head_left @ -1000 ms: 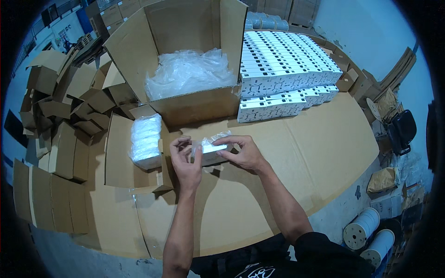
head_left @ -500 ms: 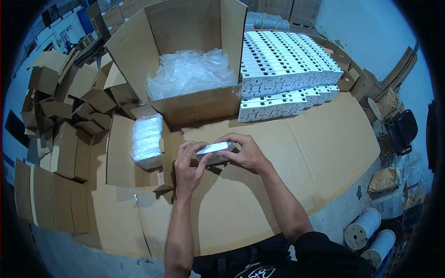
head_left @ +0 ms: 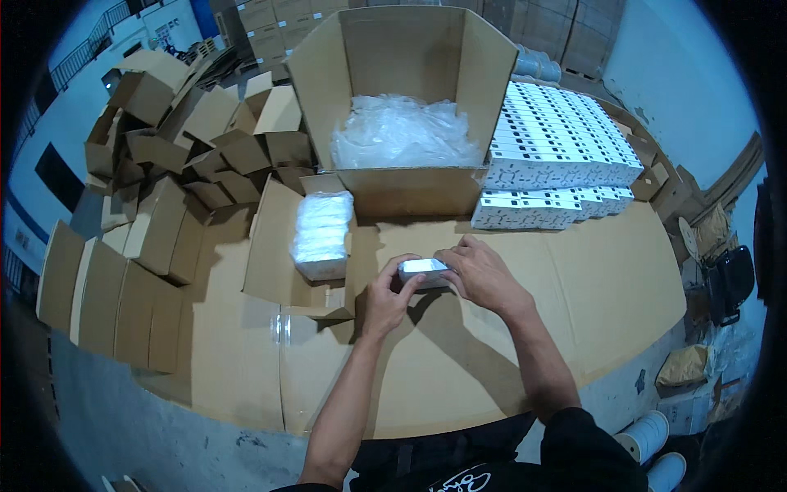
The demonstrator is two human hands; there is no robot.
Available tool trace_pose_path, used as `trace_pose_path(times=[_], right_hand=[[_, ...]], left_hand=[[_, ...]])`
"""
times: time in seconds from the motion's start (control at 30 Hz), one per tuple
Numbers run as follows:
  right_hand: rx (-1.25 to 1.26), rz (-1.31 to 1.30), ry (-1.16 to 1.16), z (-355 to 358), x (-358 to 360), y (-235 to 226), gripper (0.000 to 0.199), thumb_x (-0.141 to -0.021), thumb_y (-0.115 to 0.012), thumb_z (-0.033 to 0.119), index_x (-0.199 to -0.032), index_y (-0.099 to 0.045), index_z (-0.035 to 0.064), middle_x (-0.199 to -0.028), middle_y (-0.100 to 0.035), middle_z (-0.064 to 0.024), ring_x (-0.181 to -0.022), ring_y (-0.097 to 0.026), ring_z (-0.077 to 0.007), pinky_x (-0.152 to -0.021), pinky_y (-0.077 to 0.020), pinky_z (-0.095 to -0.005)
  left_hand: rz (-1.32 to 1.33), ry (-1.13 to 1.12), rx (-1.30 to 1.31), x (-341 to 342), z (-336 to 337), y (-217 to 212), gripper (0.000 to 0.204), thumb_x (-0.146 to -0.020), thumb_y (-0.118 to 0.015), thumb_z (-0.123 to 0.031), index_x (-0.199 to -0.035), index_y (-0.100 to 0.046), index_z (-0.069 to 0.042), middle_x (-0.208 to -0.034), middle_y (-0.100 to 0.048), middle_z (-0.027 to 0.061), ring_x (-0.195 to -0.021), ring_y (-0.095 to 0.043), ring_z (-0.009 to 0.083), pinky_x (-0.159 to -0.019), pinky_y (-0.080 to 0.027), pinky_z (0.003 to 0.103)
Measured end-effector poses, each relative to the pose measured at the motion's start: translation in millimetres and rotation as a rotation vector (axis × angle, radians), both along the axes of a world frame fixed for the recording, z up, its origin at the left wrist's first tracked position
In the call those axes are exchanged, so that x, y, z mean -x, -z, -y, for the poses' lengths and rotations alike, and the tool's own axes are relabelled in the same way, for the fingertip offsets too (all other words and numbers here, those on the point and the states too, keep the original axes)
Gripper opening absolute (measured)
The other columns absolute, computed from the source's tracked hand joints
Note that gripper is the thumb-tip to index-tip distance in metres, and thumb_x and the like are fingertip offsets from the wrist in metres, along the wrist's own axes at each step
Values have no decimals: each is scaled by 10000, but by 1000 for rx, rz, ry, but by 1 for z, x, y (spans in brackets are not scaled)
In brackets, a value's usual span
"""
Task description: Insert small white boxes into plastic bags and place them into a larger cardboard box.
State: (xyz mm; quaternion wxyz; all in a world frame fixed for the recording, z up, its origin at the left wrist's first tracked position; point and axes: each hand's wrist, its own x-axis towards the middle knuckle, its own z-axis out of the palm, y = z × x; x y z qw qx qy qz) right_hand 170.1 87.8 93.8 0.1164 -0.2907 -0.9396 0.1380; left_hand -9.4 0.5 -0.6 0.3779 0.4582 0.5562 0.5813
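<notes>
Over the cardboard-covered table I hold a small white box (head_left: 425, 266) with a shiny, bright top; its finer details are washed out. My left hand (head_left: 387, 302) is closed around its left end, thumb on the near side. Fingers of my right hand (head_left: 485, 277) are bent at its right end and press on it. Just left of my hands stands an open cardboard carton (head_left: 266, 254). Inside it sits a row of white boxes in clear plastic wrap (head_left: 322, 234).
Behind my hands a large open carton (head_left: 410, 194) holds a heap of clear plastic bags (head_left: 406, 135). Stacked white printed boxes (head_left: 561, 148) stand at the back right. Empty brown cartons (head_left: 172, 230) pile up on the left. White cable spools (head_left: 643, 435) lie on the floor at lower right.
My view has swung left, so the whole scene sits further right. Both hands still hold the small box, and the right hand's fingers have shifted and bent more over its right end.
</notes>
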Motion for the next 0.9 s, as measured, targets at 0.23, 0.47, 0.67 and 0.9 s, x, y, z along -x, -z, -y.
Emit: trace_pose_path(times=[0.23, 0.47, 0.67, 0.9], right_hand=[[-44, -86, 35, -18, 6, -7, 231, -931, -645, 129, -1149, -593, 70, -954, -644, -170, -911, -604, -370, -793, -493, -482], [211, -610, -33, -4, 65, -8, 239, -960, -640, 125, -1185, -599, 54, -946, -644, -145, -859, -644, -287, -752, -502, -387], [463, -599, -159, 15, 113, -3, 252, -964, -640, 128, -1197, -594, 42, -989, -676, -156, -879, -669, -278, -742, -513, -372], [166, -427, -274, 11, 127, -9, 275, -943, -656, 150, -1176, -613, 9, -1007, -646, -210, -967, -616, -397, -855, -502, -473]], left_hand=[[-540, -138, 59, -10, 81, -4, 608, -900, -716, -165, -1427, -474, 17, -1450, -500, 219, -1362, -446, 387, -1151, -343, 459], [-980, -58, 135, -13, 185, -27, 534, -872, -727, -230, -1360, -584, -66, -1438, -532, 140, -1364, -439, 396, -1150, -339, 502], [-943, -263, 110, -11, 216, -16, 330, -836, -707, -142, -1161, -706, -89, -1277, -651, 93, -1284, -530, 361, -1106, -390, 516], [-917, -289, 86, -11, 214, -13, 291, -823, -700, -102, -1114, -715, -91, -1264, -658, 71, -1259, -552, 326, -1084, -414, 494]])
